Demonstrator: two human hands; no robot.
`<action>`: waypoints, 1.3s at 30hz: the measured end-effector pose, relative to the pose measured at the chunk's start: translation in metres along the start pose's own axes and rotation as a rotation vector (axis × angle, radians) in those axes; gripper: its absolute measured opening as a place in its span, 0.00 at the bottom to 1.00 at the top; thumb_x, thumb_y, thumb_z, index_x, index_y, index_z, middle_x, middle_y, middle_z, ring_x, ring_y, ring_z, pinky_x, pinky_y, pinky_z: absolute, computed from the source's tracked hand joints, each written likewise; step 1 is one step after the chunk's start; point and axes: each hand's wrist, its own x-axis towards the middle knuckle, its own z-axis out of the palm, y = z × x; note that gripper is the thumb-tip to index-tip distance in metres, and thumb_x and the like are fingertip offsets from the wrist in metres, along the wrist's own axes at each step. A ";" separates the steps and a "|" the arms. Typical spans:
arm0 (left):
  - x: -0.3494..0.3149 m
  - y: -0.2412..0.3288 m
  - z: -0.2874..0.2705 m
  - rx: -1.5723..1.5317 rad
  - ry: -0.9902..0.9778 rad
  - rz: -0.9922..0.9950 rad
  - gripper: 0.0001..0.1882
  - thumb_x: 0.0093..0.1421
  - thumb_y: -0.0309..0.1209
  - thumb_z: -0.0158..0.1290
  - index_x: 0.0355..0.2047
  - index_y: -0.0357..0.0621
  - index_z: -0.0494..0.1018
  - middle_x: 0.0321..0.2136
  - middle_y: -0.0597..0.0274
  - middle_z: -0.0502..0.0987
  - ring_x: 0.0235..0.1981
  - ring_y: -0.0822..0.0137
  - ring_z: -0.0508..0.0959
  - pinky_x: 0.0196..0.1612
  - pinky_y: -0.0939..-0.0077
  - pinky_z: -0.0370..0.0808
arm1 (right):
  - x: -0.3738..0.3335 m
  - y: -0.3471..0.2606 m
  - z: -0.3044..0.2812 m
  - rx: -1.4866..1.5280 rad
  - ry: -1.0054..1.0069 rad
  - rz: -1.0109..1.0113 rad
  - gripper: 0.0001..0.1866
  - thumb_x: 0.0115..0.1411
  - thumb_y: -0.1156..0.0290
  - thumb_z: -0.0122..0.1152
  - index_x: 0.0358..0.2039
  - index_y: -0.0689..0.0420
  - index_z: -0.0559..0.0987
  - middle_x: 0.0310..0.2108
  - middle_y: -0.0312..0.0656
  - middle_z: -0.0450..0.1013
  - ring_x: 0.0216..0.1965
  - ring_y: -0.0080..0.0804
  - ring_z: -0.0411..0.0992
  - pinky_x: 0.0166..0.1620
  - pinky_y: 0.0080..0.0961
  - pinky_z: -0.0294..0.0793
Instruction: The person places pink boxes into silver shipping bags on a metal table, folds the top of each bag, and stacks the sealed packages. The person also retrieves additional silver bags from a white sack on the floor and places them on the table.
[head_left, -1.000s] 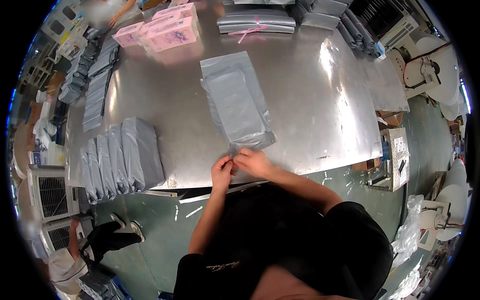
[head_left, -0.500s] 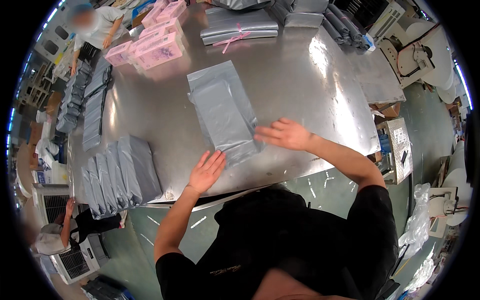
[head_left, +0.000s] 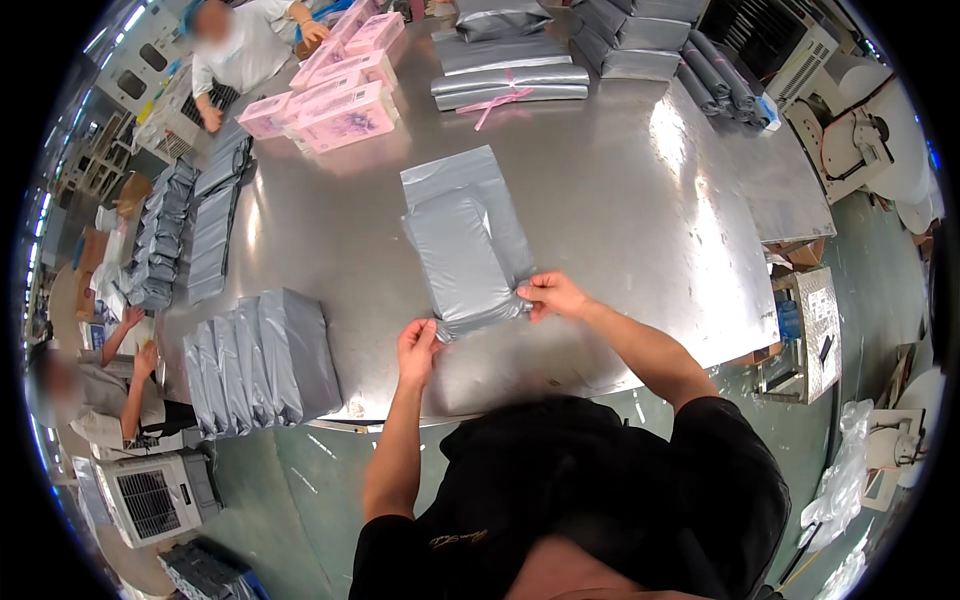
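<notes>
In front of me on the metal table (head_left: 620,200) lies a grey plastic mailing bag (head_left: 462,250) with a flat, boxy bulge inside. Its loose flap points away from me. My left hand (head_left: 417,350) pinches the bag's near left corner between thumb and fingers. At the near right corner, my right hand (head_left: 555,296) grips the bag's edge the same way. The plastic is gathered and creased along the near edge between both hands. What fills the bag is hidden.
Filled grey bags (head_left: 262,360) stand in a row at the near left. Pink packs (head_left: 345,115) are stacked at the far left, near a person (head_left: 240,50). Bundled grey bags (head_left: 510,88) tied with pink ribbon lie at the back. Another person (head_left: 110,395) is at the left.
Both hands, spread flat before, have closed on the bag's near corners. The near edge is now bunched and the contents bulge more. The view has shifted a little.
</notes>
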 end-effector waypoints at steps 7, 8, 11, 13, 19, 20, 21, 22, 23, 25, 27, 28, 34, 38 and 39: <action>0.022 0.018 0.002 0.092 -0.089 -0.186 0.12 0.69 0.34 0.57 0.44 0.36 0.74 0.35 0.64 0.75 0.34 0.73 0.76 0.35 0.71 0.85 | 0.016 -0.026 0.003 -0.098 0.039 0.219 0.23 0.63 0.63 0.70 0.52 0.61 0.72 0.29 0.37 0.74 0.21 0.23 0.70 0.25 0.26 0.74; 0.021 0.023 0.002 0.117 -0.095 -0.196 0.14 0.69 0.34 0.58 0.48 0.37 0.72 0.40 0.61 0.74 0.37 0.70 0.77 0.36 0.70 0.85 | 0.014 -0.027 0.004 -0.124 0.030 0.215 0.25 0.63 0.64 0.70 0.54 0.61 0.71 0.30 0.37 0.75 0.21 0.23 0.70 0.24 0.27 0.74; 0.010 0.036 -0.007 0.185 -0.131 -0.221 0.24 0.66 0.34 0.61 0.58 0.39 0.67 0.51 0.53 0.73 0.46 0.64 0.77 0.39 0.67 0.85 | 0.007 -0.041 0.017 -0.326 -0.013 0.229 0.30 0.62 0.68 0.70 0.60 0.61 0.68 0.32 0.38 0.75 0.22 0.22 0.69 0.24 0.26 0.72; -0.004 0.038 -0.018 0.211 -0.188 -0.232 0.35 0.63 0.36 0.65 0.64 0.40 0.62 0.56 0.50 0.70 0.50 0.60 0.76 0.39 0.66 0.86 | -0.007 -0.054 0.029 -0.468 -0.043 0.208 0.35 0.60 0.70 0.71 0.65 0.59 0.66 0.32 0.37 0.76 0.26 0.24 0.71 0.28 0.27 0.74; -0.055 0.037 -0.027 -0.287 -0.531 -0.365 0.46 0.61 0.35 0.67 0.73 0.48 0.54 0.58 0.52 0.73 0.55 0.61 0.79 0.49 0.61 0.84 | -0.040 -0.021 0.050 -0.299 -0.073 -0.017 0.49 0.49 0.69 0.79 0.70 0.59 0.63 0.55 0.49 0.74 0.49 0.39 0.77 0.54 0.39 0.78; -0.062 0.029 -0.028 -0.362 -0.526 -0.333 0.45 0.61 0.35 0.67 0.73 0.48 0.54 0.58 0.54 0.74 0.54 0.62 0.79 0.50 0.62 0.84 | -0.046 -0.017 0.060 -0.054 -0.149 0.036 0.51 0.47 0.68 0.81 0.70 0.59 0.62 0.59 0.50 0.72 0.52 0.41 0.76 0.56 0.40 0.77; -0.070 0.020 -0.026 -0.434 -0.525 -0.302 0.45 0.61 0.35 0.67 0.73 0.48 0.54 0.58 0.55 0.75 0.53 0.63 0.80 0.51 0.63 0.83 | -0.050 -0.015 0.068 0.194 -0.216 0.094 0.53 0.46 0.67 0.82 0.70 0.60 0.62 0.62 0.51 0.70 0.56 0.43 0.76 0.59 0.42 0.76; -0.079 0.011 -0.027 -0.505 -0.525 -0.268 0.45 0.61 0.35 0.67 0.73 0.48 0.55 0.57 0.57 0.75 0.53 0.64 0.80 0.52 0.64 0.83 | -0.054 -0.012 0.077 0.243 -0.283 0.130 0.55 0.45 0.65 0.83 0.71 0.59 0.61 0.62 0.51 0.69 0.59 0.43 0.73 0.61 0.40 0.74; -0.089 0.013 -0.026 -0.600 -0.535 -0.258 0.42 0.61 0.34 0.65 0.71 0.46 0.57 0.58 0.59 0.75 0.55 0.64 0.79 0.54 0.66 0.82 | -0.055 -0.013 0.088 0.290 -0.339 0.158 0.57 0.44 0.62 0.83 0.71 0.59 0.60 0.63 0.50 0.69 0.61 0.43 0.70 0.63 0.38 0.72; -0.106 0.021 -0.030 -0.741 -0.522 -0.255 0.39 0.62 0.33 0.65 0.70 0.46 0.59 0.58 0.59 0.75 0.56 0.63 0.79 0.55 0.66 0.81 | -0.049 -0.014 0.105 0.323 -0.406 0.169 0.59 0.45 0.58 0.83 0.72 0.60 0.58 0.64 0.47 0.67 0.65 0.42 0.67 0.67 0.38 0.67; -0.113 0.013 -0.042 -0.831 -0.514 -0.213 0.33 0.65 0.30 0.61 0.68 0.45 0.62 0.59 0.59 0.75 0.58 0.61 0.78 0.58 0.63 0.80 | -0.032 -0.021 0.121 0.263 -0.462 0.110 0.58 0.46 0.58 0.83 0.72 0.60 0.59 0.64 0.46 0.68 0.65 0.43 0.66 0.67 0.39 0.66; -0.114 0.004 -0.050 -0.849 -0.401 -0.188 0.33 0.65 0.29 0.60 0.68 0.46 0.62 0.58 0.59 0.75 0.58 0.61 0.78 0.57 0.63 0.80 | -0.022 -0.025 0.132 0.236 -0.489 0.078 0.57 0.46 0.58 0.82 0.72 0.60 0.59 0.64 0.46 0.68 0.66 0.43 0.66 0.67 0.40 0.66; -0.133 -0.048 -0.103 -0.882 0.369 -0.390 0.17 0.69 0.41 0.56 0.54 0.51 0.72 0.46 0.61 0.81 0.44 0.63 0.82 0.39 0.67 0.81 | 0.034 -0.095 0.258 -0.276 -0.407 0.140 0.56 0.51 0.53 0.79 0.72 0.57 0.56 0.58 0.45 0.71 0.57 0.37 0.71 0.57 0.40 0.76; -0.174 -0.060 -0.132 -1.236 0.267 -0.458 0.22 0.72 0.51 0.47 0.48 0.44 0.72 0.43 0.53 0.81 0.39 0.59 0.83 0.38 0.66 0.80 | 0.097 -0.043 0.367 -0.445 -0.298 0.068 0.60 0.57 0.55 0.75 0.75 0.61 0.42 0.52 0.57 0.72 0.47 0.38 0.76 0.42 0.33 0.84; -0.172 -0.043 -0.130 -1.027 0.236 -0.469 0.21 0.73 0.49 0.47 0.49 0.43 0.73 0.42 0.52 0.82 0.37 0.59 0.83 0.36 0.67 0.80 | 0.107 -0.033 0.379 -0.501 -0.297 0.001 0.62 0.58 0.54 0.75 0.75 0.63 0.40 0.51 0.57 0.72 0.46 0.37 0.76 0.40 0.31 0.84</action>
